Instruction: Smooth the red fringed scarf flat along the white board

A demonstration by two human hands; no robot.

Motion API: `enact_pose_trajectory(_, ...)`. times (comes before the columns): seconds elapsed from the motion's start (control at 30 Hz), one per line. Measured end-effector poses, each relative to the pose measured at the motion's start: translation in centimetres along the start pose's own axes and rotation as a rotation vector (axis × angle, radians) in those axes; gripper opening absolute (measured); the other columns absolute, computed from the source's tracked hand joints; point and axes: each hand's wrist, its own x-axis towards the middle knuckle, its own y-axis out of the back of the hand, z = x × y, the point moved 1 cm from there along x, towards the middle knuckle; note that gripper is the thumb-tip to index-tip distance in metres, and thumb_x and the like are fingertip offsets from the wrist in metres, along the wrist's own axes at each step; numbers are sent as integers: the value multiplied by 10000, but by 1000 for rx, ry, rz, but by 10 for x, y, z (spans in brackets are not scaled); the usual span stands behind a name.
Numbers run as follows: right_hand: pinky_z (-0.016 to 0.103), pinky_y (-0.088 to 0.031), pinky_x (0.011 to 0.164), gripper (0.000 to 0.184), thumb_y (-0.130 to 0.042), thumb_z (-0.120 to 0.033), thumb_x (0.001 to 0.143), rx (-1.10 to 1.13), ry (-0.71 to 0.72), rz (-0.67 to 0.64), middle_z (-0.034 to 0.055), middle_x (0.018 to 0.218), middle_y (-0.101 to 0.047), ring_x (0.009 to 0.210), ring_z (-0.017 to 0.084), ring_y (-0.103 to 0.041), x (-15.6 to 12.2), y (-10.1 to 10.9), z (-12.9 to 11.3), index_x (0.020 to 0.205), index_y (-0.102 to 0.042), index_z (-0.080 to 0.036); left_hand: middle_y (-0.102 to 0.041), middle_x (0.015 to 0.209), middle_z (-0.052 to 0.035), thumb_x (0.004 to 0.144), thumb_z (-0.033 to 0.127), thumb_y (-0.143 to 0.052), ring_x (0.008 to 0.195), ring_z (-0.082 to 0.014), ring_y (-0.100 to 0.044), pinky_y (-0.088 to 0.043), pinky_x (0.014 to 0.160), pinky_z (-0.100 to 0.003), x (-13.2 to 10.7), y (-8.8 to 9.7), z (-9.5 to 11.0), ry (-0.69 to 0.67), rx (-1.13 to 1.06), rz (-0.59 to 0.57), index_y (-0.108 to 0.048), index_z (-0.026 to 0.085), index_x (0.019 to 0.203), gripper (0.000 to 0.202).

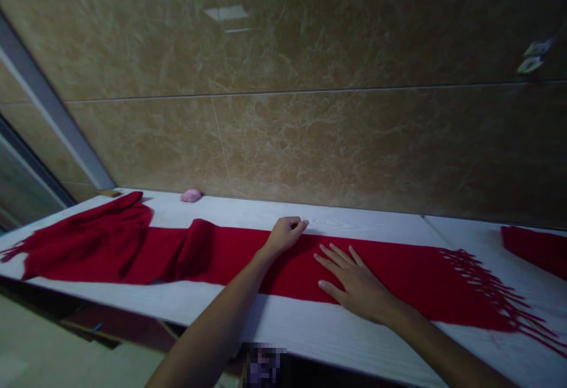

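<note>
A long red scarf [390, 276] with knotted fringe lies lengthwise along a white tabletop. Its right part is flat, while folds and a bunched heap show toward the left end. My right hand [354, 284] rests on the flat part, palm down with fingers spread. To its left, my left hand [287, 234] is closed at the scarf's far edge, its fingers curled and pressed together. Whatever may be in those fingers is too small or hidden to make out.
Near the wall on the table [310, 332] sits a small pink lump [191, 195]. A wooden block [108, 193] is at the far left corner. Another red cloth [535, 249] lies at the right. A brown marbled wall [310, 146] rises directly behind the table.
</note>
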Motion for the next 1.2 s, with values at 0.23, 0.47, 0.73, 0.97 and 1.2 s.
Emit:
enact_pose_trajectory(0.23, 576, -36, 1243, 657, -341, -629, 1013, -53, 11, -3, 62, 1646, -259, 1541, 260, -141, 4, -2, 0, 1569, -345, -277, -584, 660, -36, 948, 495, -438, 685, -193, -544, -344, 630, -300, -5, -1, 3, 1, 282, -85, -561, 205, 661, 426)
enact_pose_trajectory(0.47, 580, -31, 1233, 706, -289, -625, 1019, -42, 16, -70, 106, 1662, -186, 1547, 264, -97, -8, 11, -16, 1586, -303, -204, -716, 950, -106, 923, 397, -542, 864, -243, -662, -482, 750, -321, -33, 8, 34, -25, 498, -225, -688, 203, 893, 245)
enact_pose_trajectory(0.73, 631, -126, 1201, 681, -355, -583, 1003, -12, -208, -70, 116, 1669, -192, 1542, 304, -121, -46, 38, -24, 1587, -307, -236, -503, 1522, -85, 1004, 419, -385, 1454, -329, -370, -313, 1166, -581, -116, 49, 55, 52, 593, -134, -572, 284, 1378, 439)
enact_pose_trajectory(0.97, 683, -148, 1165, 676, -394, -514, 1003, -20, -526, -42, 143, 1676, -162, 1533, 349, -145, -89, 31, -16, 1600, -265, -225, -259, 1655, -75, 1009, 486, -349, 1538, -383, -145, -127, 1182, -720, -173, 57, 37, 281, 624, -172, -368, 272, 1559, 591)
enact_pose_trajectory(1.2, 612, -173, 1189, 589, -296, -463, 1036, -71, -601, 134, 67, 1681, -181, 1541, 280, -144, -115, 21, -6, 1597, -275, -285, -296, 1640, -35, 1032, 403, -305, 1539, -347, -163, -155, 1203, -678, -183, 58, 40, 279, 626, -126, -395, 283, 1546, 536)
